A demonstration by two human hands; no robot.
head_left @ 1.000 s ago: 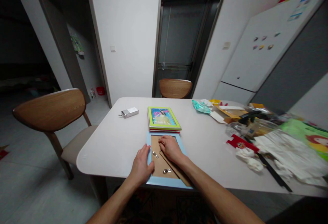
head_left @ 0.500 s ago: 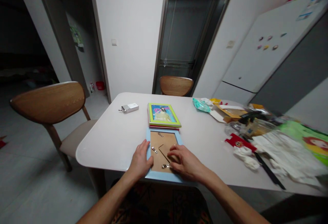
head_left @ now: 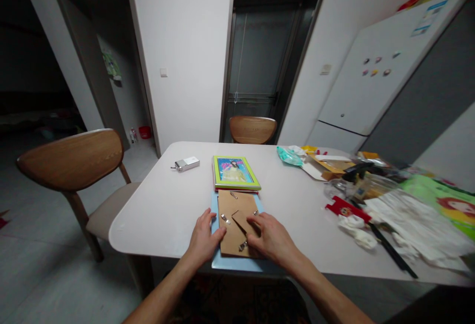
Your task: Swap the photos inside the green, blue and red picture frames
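One table carries all of it. On it, a lime-green frame lies picture-up on top of something red-edged, just past the work. Nearer the person, blue frame lies flat near the table's edge, back side up. Backing board is over it, overlapping the far rail and not seated flush; my read is it's loose from the recess, so the opening-up part looks done. Not done: board isn't clear of the frame, and whatever lies under it is hidden. Hands are apart from each other, one per side of the board. Right hand has fingers on the board's right part; left hand is at the left edge, thumb by the board, fingers by the blue rail. Can't tell if either grips. Stand flap looks slightly raised. Metal clips remain attached, as far as I can tell.
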